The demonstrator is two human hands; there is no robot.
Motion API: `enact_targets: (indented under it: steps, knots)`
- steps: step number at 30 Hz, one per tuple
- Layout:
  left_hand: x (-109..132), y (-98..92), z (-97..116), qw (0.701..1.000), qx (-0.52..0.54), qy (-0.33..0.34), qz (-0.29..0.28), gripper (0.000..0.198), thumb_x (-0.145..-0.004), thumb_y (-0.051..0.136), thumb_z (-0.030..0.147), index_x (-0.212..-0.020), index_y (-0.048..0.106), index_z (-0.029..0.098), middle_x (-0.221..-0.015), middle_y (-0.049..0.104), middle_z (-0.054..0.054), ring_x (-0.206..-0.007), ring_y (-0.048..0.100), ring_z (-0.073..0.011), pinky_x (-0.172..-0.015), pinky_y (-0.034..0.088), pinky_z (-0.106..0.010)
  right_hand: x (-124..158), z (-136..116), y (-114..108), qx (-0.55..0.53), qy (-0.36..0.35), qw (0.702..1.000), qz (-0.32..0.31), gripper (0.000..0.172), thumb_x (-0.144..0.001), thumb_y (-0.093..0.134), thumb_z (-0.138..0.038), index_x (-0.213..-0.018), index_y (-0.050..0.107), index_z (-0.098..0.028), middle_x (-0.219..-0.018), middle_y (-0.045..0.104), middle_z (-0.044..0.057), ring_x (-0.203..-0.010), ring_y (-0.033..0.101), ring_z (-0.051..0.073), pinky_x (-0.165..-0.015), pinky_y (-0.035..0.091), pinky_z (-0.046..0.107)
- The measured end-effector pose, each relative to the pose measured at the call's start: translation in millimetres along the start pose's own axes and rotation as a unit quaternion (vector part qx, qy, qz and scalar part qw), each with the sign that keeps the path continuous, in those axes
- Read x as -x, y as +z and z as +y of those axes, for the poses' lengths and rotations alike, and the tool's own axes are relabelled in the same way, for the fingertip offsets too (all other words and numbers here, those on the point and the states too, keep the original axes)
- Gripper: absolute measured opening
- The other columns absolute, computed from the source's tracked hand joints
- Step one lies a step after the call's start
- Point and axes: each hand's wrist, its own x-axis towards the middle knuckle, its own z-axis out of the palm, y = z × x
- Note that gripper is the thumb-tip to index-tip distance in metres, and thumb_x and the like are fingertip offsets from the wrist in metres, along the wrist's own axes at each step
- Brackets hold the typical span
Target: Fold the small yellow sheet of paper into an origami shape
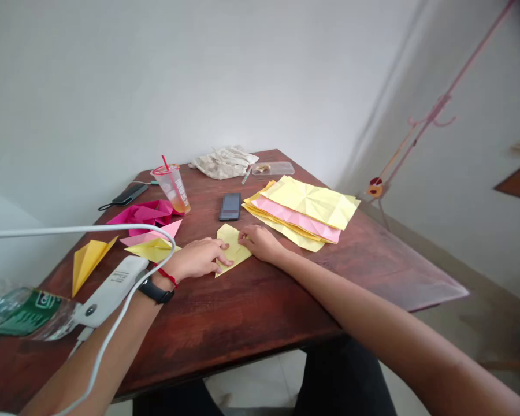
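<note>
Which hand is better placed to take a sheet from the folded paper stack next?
Probably the right hand: it rests on the yellow folded paper next to the stack, while the left hand lies farther away.

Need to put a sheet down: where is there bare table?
Bare wood runs along the near table edge, in front of the left hand and right hand, and right of the yellow paper stack. Crowded at left, around the pink folded paper and plastic cup.
</note>
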Motion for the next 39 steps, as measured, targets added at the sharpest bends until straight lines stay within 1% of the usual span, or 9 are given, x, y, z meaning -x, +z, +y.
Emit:
enact_targets:
  steps: [3,6,12,19,21,25,30,35,39]
  knots:
    - [-1,-5.7,4,1.0,-0.004,-0.013,-0.019,0.032,-0.081,0.07,0.025,-0.111,0.078,0.033,-0.144,0.058,-0.003,-0.132,0.052,-0.0284,-0.108,0.041,-0.034,0,0,-1,-0.012,0.005,1.0,0.006,0.01,-0.091,0.06,-0.015,-0.091,0.071,-0.017,-0.097,0.075,0.008,-0.094,0.067,0.022,-0.081,0.044,0.028]
    - [-2,-6.1,4,1.0,0.01,-0.018,-0.011,0.034,-0.078,0.074,0.024,-0.11,0.078,0.033,-0.144,0.058,-0.003,-0.133,0.052,-0.0293,-0.109,0.04,-0.035,0,-1,-2,-0.021,0.016,1.0,0.015,0.01,-0.09,0.061,-0.015,-0.09,0.071,-0.018,-0.097,0.075,0.007,-0.094,0.068,0.022,-0.081,0.044,0.027]
    - [-4,-2.4,-1,1.0,0.02,-0.01,-0.005,0.041,-0.08,0.073,0.024,-0.12,0.074,0.034,-0.148,0.054,-0.004,-0.134,0.051,-0.0304,-0.113,0.036,-0.039,-1,-1,-2,-0.029,0.035,0.999,0.027,0.009,-0.087,0.065,-0.015,-0.087,0.073,-0.019,-0.094,0.075,0.007,-0.089,0.069,0.022,-0.076,0.045,0.027]
    - [-5,-3.3,6,1.0,0.001,-0.019,0.001,0.05,-0.081,0.074,0.024,-0.13,0.068,0.033,-0.149,0.053,-0.005,-0.136,0.049,-0.0298,-0.115,0.035,-0.039,-3,4,-1,-0.029,0.02,0.999,0.039,0.009,-0.084,0.067,-0.012,-0.086,0.073,-0.018,-0.097,0.074,0.008,-0.089,0.068,0.022,-0.074,0.044,0.027]
    - [-4,-2.8,6,1.0,0.001,-0.009,0.005,0.055,-0.082,0.073,0.023,-0.135,0.064,0.032,-0.148,0.054,-0.006,-0.135,0.049,-0.0288,-0.115,0.034,-0.038,-3,5,-2,-0.029,0.017,0.999,0.038,0.009,-0.084,0.066,-0.012,-0.087,0.073,-0.018,-0.097,0.074,0.008,-0.09,0.068,0.022,-0.074,0.044,0.027]
    - [-4,-0.9,5,1.0,0.013,0.017,0.017,0.07,-0.083,0.07,0.02,-0.148,0.047,0.033,-0.149,0.053,-0.003,-0.134,0.049,-0.0261,-0.114,0.035,-0.038,-3,5,-3,-0.014,0.011,0.999,0.037,0.012,-0.085,0.064,-0.012,-0.088,0.074,-0.018,-0.097,0.075,0.009,-0.094,0.067,0.024,-0.078,0.044,0.028]
    - [-5,-2.3,5,1.0,0.01,0.016,0.011,0.08,-0.084,0.07,0.021,-0.155,0.035,0.032,-0.153,0.049,-0.004,-0.135,0.048,-0.0265,-0.115,0.034,-0.039,-3,6,-1,-0.016,0.019,0.998,0.056,0.011,-0.083,0.067,-0.012,-0.085,0.075,-0.02,-0.094,0.075,0.008,-0.094,0.065,0.026,-0.079,0.043,0.03]
    - [-7,-4.0,4,1.0,-0.012,0.007,-0.013,0.063,-0.083,0.071,0.024,-0.144,0.054,0.03,-0.153,0.048,-0.007,-0.141,0.043,-0.0277,-0.117,0.031,-0.038,-4,8,2,0.015,0.019,0.998,0.059,0.008,-0.084,0.069,-0.015,-0.086,0.075,-0.019,-0.094,0.075,0.01,-0.092,0.065,0.028,-0.076,0.042,0.032]
    - [-11,-7.1,7,1.0,-0.019,-0.009,-0.022,0.06,-0.08,0.075,0.027,-0.139,0.06,0.03,-0.152,0.049,-0.008,-0.138,0.046,-0.0294,-0.115,0.035,-0.038,-4,9,4,0.014,0.019,0.997,0.073,0.006,-0.083,0.071,-0.016,-0.084,0.075,-0.02,-0.096,0.074,0.01,-0.092,0.064,0.027,-0.078,0.041,0.032]
